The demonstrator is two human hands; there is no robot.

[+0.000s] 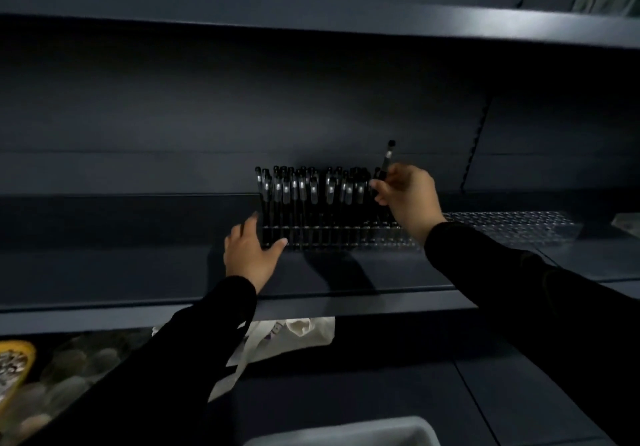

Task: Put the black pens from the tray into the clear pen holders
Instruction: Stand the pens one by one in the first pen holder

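Right hand (405, 192): pinching one black pen (387, 161) upright, above right end of filled row in clear pen holder (381, 237) on shelf (138, 272). Left hand (249, 248): spread, empty, steadying holder's left end. Advice: lower vertically into next vacant slot.

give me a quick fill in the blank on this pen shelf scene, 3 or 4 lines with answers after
1. The right hand holds one black pen with its cap end pointing ____.
2. The left hand rests at the ____ end of the clear pen holder.
3. The standing pens fill the holder's left part; its ____ part has open slots.
4. Both sleeves are ____ in colour.

Missing words: up; left; right; black
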